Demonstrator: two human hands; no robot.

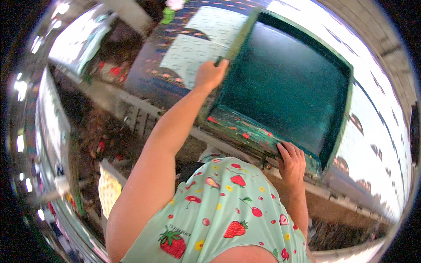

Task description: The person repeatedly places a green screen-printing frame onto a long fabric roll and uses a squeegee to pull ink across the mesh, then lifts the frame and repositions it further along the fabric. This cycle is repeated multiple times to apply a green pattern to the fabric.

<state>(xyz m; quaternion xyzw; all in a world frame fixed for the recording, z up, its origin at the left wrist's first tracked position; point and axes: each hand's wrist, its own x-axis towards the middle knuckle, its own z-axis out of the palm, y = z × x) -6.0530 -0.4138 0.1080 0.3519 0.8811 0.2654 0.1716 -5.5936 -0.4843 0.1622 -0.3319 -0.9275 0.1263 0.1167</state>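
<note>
Nearest is the wearer's own mint-green garment [228, 206], printed with strawberries, cherries and small yellow flowers. Just beyond it, the right hand [292, 163] rests with fingers bent over the near rail of a large rectangular green frame [240, 41]; whether those fingers grip underneath cannot be told. Red and pale smears [245, 135] mark that rail, and a small metal fitting [265, 163] sits just left of the hand. Farther up, the left hand [210, 75] is clamped on the frame's left side, thumb uppermost. The frame stands askew over a long counter [337, 200], enclosing a smooth, dark teal panel [287, 79]. If the two hands pushed or lifted unevenly, the frame could twist out of line or drag across what lies below; a loose right-hand hold might let the near corner drop, and any wet smears could mark the cloth. White patterned cloth panels [184, 52] lie left of the frame, with more pale printed cloth [372, 118] to its right. At the far end, toward the top, is something pink and green [171, 13], too blurred to identify.
</note>
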